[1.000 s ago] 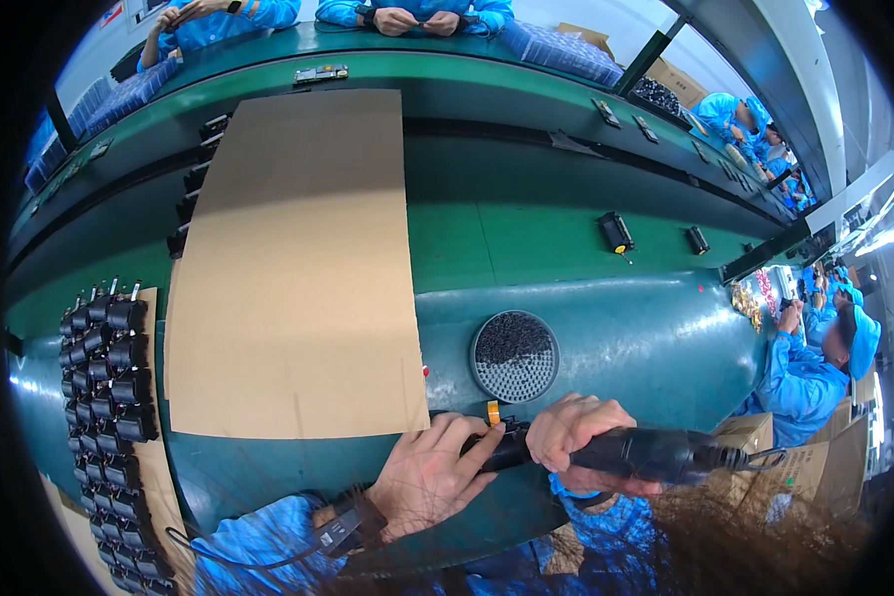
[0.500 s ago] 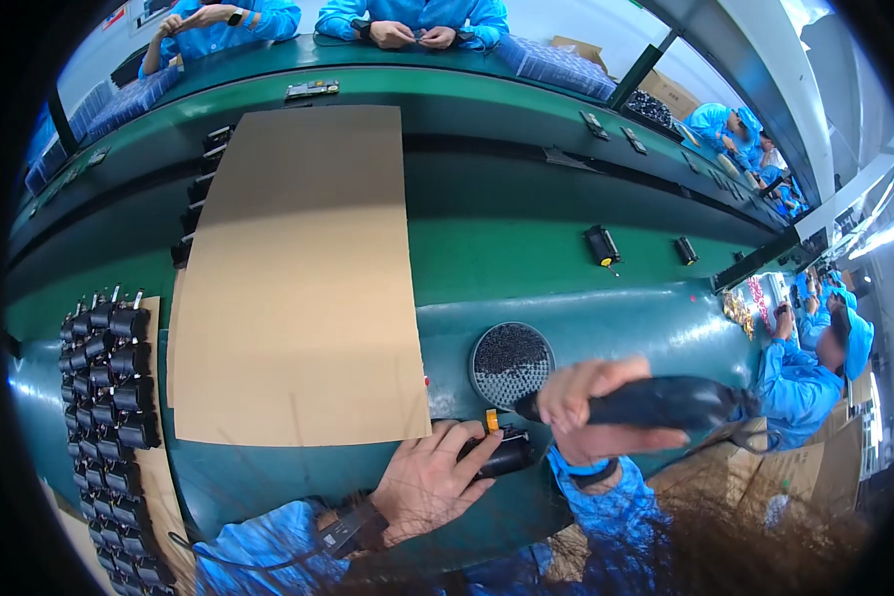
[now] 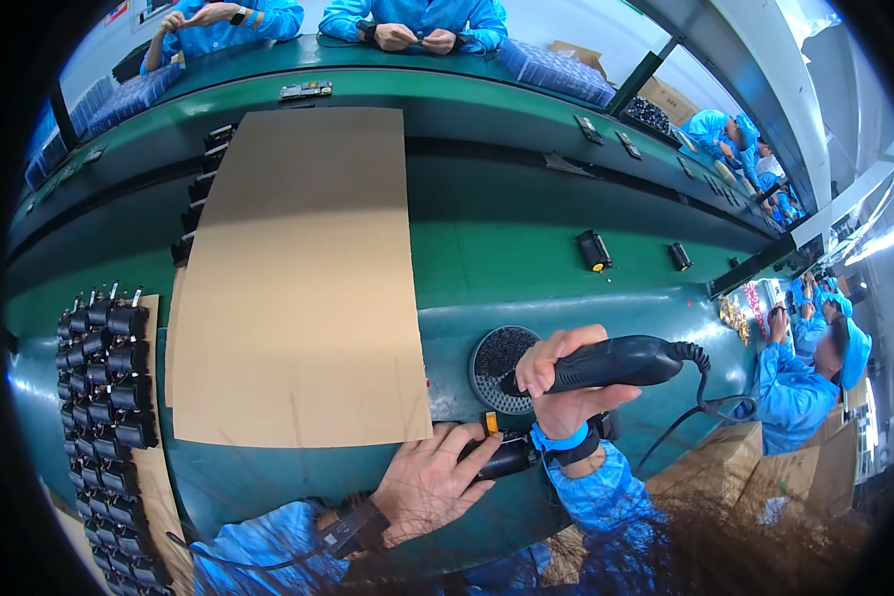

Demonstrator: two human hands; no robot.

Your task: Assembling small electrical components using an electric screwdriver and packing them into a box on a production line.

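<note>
My right hand (image 3: 564, 382) is wrapped round a black electric screwdriver (image 3: 621, 364) with a coiled cord. The tool lies nearly level, its tip end over the right side of a round dish (image 3: 479, 389). Small black screws (image 3: 502, 350) are heaped at the dish's far side. Below the dish, my left hand (image 3: 429, 482) grips a black cylinder-shaped housing (image 3: 508, 459) against the green table. An orange tab (image 3: 491, 423) sticks up from the housing beside my fingertips; the hand hides its left end.
Large brown cardboard (image 3: 298, 298) lies left of the dish. Rows of similar black housings (image 3: 104, 417) stand at far left. Two black units (image 3: 595, 252) sit on the green strip beyond. Across the bench, co-workers in blue (image 3: 412, 20) work; another person (image 3: 810, 358) sits right.
My right hand has brought the screwdriver left and farther from me, over the dish. The left hand and the housing stay where they were.
</note>
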